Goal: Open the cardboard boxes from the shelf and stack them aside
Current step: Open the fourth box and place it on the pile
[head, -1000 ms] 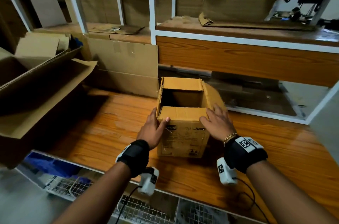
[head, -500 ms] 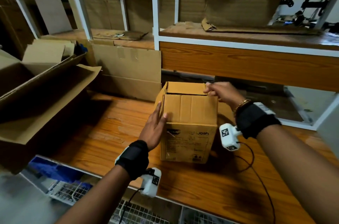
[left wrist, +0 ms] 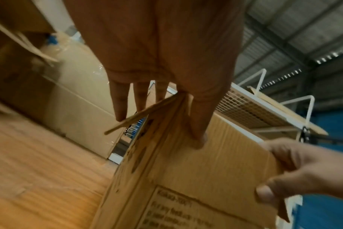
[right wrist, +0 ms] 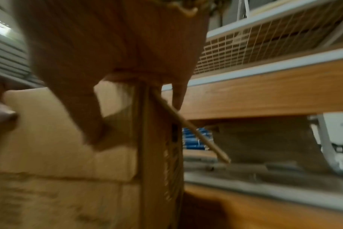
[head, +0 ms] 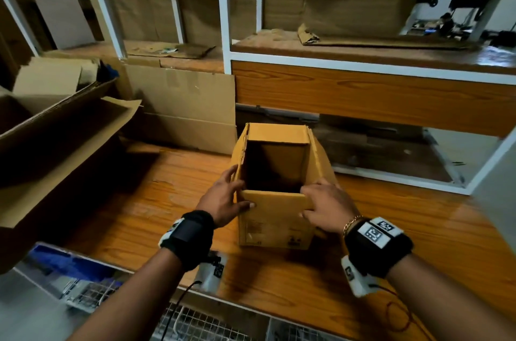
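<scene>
A small brown cardboard box (head: 275,232) stands upright on the wooden table (head: 134,218), its top open and its inside dark. The near flap is folded down over the front face, and the side flaps stand outward. My left hand (head: 227,197) holds the near left corner, thumb on the front flap (left wrist: 215,155), fingers behind the left flap. My right hand (head: 317,204) grips the right edge of the near flap, fingers curled round it; the left wrist view shows this right hand (left wrist: 292,175) too. The right wrist view is blurred, with the box (right wrist: 68,167) close below the palm.
A large open carton (head: 64,145) fills the left side. Flattened cardboard (head: 184,109) leans against the white-framed shelf (head: 226,19) behind the box. A wooden panel (head: 363,95) spans the right. Wire baskets (head: 195,324) sit below the table's front edge.
My right hand came back from the box's far edge to the near flap. That flap lay over the top half a second ago; now it is folded down and the opening shows.
</scene>
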Available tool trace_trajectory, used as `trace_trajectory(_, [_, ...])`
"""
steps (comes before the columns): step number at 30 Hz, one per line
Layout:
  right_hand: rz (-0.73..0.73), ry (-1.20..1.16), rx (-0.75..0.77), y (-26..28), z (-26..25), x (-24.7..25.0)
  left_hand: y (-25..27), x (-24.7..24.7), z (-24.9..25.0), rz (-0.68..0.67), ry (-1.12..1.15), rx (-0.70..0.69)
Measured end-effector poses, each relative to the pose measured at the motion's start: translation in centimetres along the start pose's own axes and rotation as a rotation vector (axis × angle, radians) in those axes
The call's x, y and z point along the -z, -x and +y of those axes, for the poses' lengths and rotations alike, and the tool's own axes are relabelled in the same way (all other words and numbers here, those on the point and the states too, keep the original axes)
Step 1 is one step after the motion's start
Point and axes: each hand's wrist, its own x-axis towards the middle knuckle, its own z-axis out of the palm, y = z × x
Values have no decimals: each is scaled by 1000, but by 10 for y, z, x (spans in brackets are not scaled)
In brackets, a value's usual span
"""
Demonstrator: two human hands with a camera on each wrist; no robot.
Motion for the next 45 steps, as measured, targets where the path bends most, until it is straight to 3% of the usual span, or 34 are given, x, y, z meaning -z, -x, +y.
trace_trajectory(5, [-248,-257,183,-3,-18,26,-25,51,-35,-80,-254,192])
trace_trajectory(7, [-300,-166,230,-19,-17,33,-28,63,-29,-103,-376,224])
trace_trajectory(10, [-375,34,191,-42,0,33,-19,57,7,-63,-393,134])
trace_trajectory(14, [-218,178,122,-50,7,13,9,26,53,-82,-298,-29])
trace_trajectory(17, [-112,136,193,-46,-23,-3,20,3,66,-158,-393,-24])
trace_trajectory(20, [-111,70,267,-46,-39,-10,22,1,55,-84,-483,-21])
trace_trajectory(23, [-175,131,183,-52,-19,1,23,6,39,-39,-453,-40])
trace_trajectory(28, [43,339,6,-59,31,43,27,8,35,-44,-443,-57])
trace_trajectory(31, [-98,261,-202,-65,63,58,30,6,38,-26,-439,-59])
trace_trajectory(32, [-172,158,-250,-66,72,55,30,5,38,-24,-439,-58])
trace_trajectory(34, [-274,-269,-324,-64,83,40,30,4,38,-15,-442,-51])
trace_trajectory(36, [-195,-736,-411,-64,88,16,33,1,40,-4,-446,-47])
trace_trajectory(39, [-26,-977,-523,-67,78,-9,34,-4,40,27,-435,-43])
trace_trajectory(42, [78,-745,-587,-71,73,-17,31,0,31,25,-399,-60])
trace_trajectory(45, [88,-477,-499,-62,73,-11,22,16,3,20,-373,-58])
